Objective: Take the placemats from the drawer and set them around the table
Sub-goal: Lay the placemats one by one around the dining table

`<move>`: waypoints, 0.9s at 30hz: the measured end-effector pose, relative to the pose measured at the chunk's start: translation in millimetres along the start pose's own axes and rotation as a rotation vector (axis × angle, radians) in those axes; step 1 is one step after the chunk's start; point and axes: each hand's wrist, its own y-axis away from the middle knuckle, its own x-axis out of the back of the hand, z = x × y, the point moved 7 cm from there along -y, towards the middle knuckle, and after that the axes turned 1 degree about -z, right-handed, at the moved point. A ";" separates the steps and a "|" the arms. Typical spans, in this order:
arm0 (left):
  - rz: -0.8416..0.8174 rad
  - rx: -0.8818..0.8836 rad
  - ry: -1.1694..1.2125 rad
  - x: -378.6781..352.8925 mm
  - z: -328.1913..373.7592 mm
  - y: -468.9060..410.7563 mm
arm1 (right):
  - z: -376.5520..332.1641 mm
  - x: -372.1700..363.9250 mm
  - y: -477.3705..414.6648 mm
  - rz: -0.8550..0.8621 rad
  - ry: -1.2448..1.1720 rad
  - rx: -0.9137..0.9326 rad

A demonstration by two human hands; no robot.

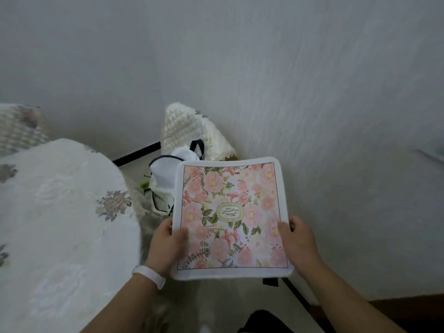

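Observation:
I hold a square placemat [230, 212] flat in front of me, white-edged with a pink floral print and an oval emblem in the middle. My left hand [168, 243] grips its left edge, thumb on top, a white band on the wrist. My right hand [298, 241] grips the right edge the same way. The table [60, 224], draped in a white cloth with grey embroidered flowers, lies to my left, apart from the placemat. No drawer is in view.
A chair with a cream quilted cover [192, 133] stands against the white wall ahead, a white bag with dark trim [168, 174] on its seat. Another covered chair back [19, 131] shows at far left. Dark wood [408, 311] sits at lower right.

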 end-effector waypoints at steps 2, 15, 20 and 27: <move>0.085 0.016 0.027 12.1 2.0 -13.9 | -12.4 -19.3 -30.7 -0.069 0.030 0.018; 0.658 0.115 -0.133 79.0 37.5 -47.6 | -126.4 -177.2 -171.9 -0.726 0.147 0.244; 0.830 0.155 -0.157 97.7 46.5 -28.5 | -152.5 -221.2 -172.9 -0.912 0.170 0.303; 0.971 0.188 -0.118 126.7 39.7 -4.4 | -167.1 -278.4 -162.2 -1.091 0.249 0.307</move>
